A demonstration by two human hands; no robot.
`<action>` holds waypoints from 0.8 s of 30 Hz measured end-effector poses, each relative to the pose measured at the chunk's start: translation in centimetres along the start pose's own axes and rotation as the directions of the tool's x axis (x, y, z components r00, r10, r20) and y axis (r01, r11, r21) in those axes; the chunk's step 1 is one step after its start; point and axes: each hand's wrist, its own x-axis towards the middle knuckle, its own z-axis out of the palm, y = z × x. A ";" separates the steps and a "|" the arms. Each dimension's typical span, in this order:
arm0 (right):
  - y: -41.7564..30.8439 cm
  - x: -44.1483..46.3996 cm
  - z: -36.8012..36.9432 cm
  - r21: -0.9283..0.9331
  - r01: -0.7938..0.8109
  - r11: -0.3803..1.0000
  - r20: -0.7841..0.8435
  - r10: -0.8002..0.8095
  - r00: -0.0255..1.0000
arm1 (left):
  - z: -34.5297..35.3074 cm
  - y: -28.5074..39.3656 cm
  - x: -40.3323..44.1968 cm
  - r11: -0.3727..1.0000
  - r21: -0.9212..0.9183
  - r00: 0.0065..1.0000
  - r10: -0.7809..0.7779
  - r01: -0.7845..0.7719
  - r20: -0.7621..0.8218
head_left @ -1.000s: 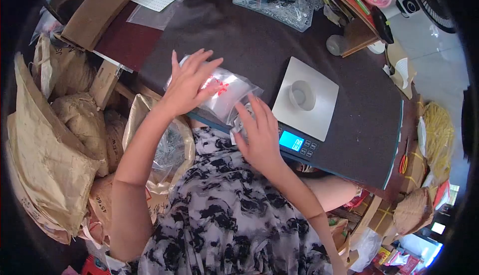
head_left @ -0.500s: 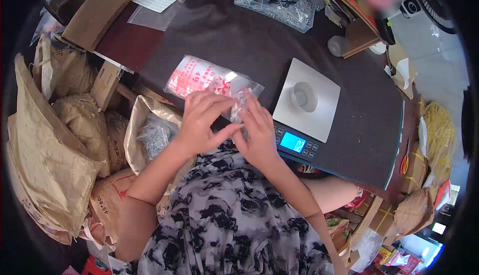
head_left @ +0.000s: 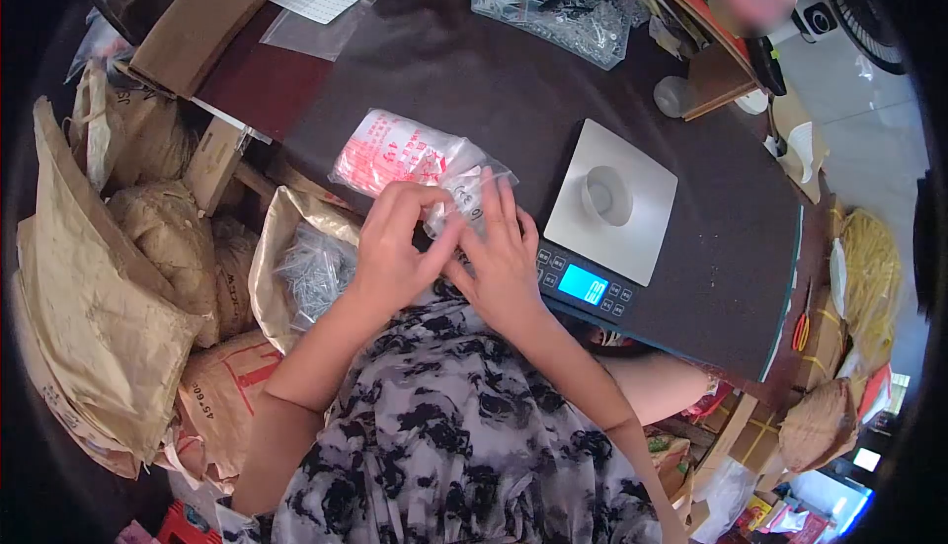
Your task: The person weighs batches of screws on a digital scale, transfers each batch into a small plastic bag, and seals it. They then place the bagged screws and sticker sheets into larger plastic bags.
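Both hands meet at the table's near edge. My left hand (head_left: 400, 243) has its thumb and fingers closed on a small clear plastic bag (head_left: 462, 194) with black writing. My right hand (head_left: 502, 258) rests against the same bag's right side, fingers together and pressed on it. Just beyond lies a plastic packet with red print (head_left: 390, 154), partly under the small bag. To the right sits a flat scale (head_left: 642, 208) with a lit blue display, and a small white cup (head_left: 605, 196) stands on its plate.
Behind, a clear tray (head_left: 553, 26) holds many small metal pieces. An open sack (head_left: 269, 272) with bagged pieces is left of my lap. Brown sacks (head_left: 109, 287) fill the left side. A wooden shelf (head_left: 716, 80), a fan (head_left: 864, 16) and yellow ties (head_left: 869, 258) are on the right.
My left hand has come off the red-printed packet, moved down and right, and closed on the small bag. My right hand has stayed near the same spot; the bag's black writing now shows.
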 end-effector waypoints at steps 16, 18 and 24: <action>0.0 -0.8 -1.4 0.115 0.292 0.950 -0.279 -0.251 0.927 | -1.9 2.7 0.3 0.974 0.157 0.984 0.172 -0.163 -0.049; -0.3 -0.7 -1.8 0.096 0.267 0.959 -0.262 -0.234 0.936 | -2.3 3.3 0.4 0.966 0.185 0.980 0.194 -0.182 -0.050; -2.0 -0.5 -2.5 -0.155 0.033 0.987 -0.213 -0.066 0.975 | -2.7 4.2 0.7 0.958 0.190 0.971 0.232 -0.216 -0.064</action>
